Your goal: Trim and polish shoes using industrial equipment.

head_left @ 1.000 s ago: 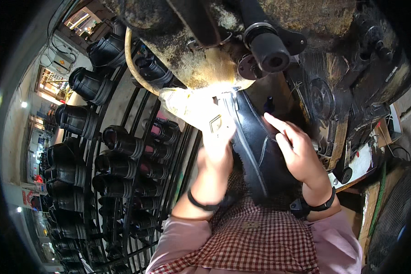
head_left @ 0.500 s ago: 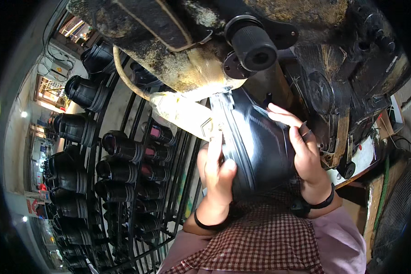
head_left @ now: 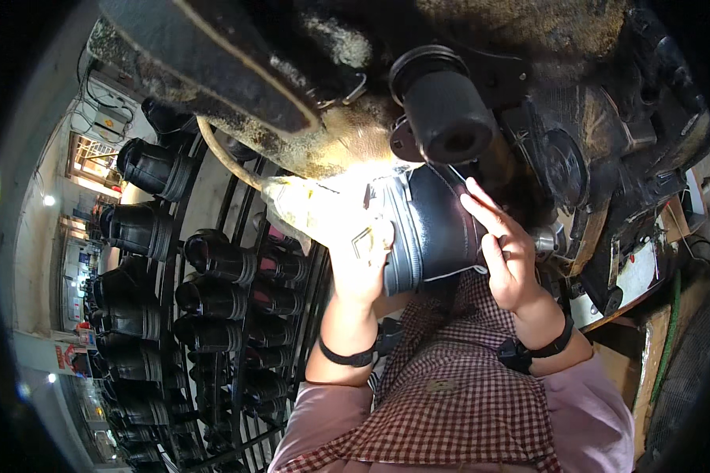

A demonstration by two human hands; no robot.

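Observation:
A black leather boot [head_left: 434,229] is held up against a grimy machine [head_left: 347,142] just below a black cylindrical roller [head_left: 450,118]. My left hand [head_left: 359,260] grips the boot's left side near the brightly lit sole edge. My right hand [head_left: 505,252] presses on the boot's right side with fingers spread along the leather. Both wrists wear dark bands. A red checked apron [head_left: 450,402] covers my lap below the boot.
A black metal rack [head_left: 237,276] on the left carries several black boots [head_left: 213,256] in rows. Dirty machine parts and a disc [head_left: 564,169] crowd the right. A bench edge with a green hose [head_left: 670,331] lies at the far right.
The boot has been raised closer to the machine and roller, and the view has drawn nearer. My left hand shifted up along the boot's sole edge.

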